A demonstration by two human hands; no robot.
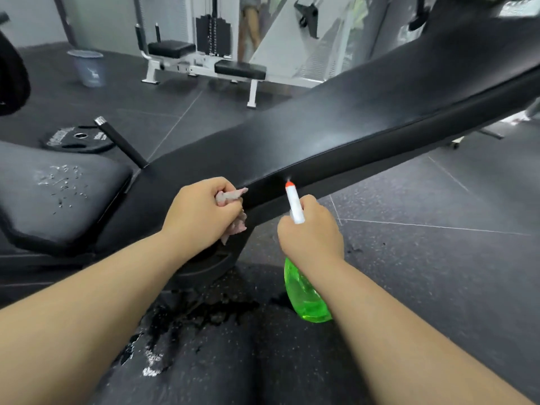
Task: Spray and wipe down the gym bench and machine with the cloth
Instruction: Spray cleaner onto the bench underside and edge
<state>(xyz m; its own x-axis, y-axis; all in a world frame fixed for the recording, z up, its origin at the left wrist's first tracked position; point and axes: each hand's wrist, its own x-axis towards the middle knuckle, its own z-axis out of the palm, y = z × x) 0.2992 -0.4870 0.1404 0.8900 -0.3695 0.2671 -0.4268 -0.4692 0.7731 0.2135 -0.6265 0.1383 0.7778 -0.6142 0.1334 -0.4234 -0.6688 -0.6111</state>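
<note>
A long black padded bench back (336,124) slopes up from the centre to the upper right. Its black seat pad (55,197) lies at the left, dotted with spray droplets. My left hand (201,211) grips a crumpled pinkish cloth (233,226) against the near edge of the bench back. My right hand (311,232) holds a green spray bottle (304,293) by its white head; the red nozzle tip (290,185) points at the pad's edge, and a faint mist shows there.
Wet patches darken the speckled rubber floor (438,258) below my arms. A weight plate (76,140) and a black bar (122,144) lie behind the seat. A white cable machine (204,62) and a grey bin (87,68) stand at the back.
</note>
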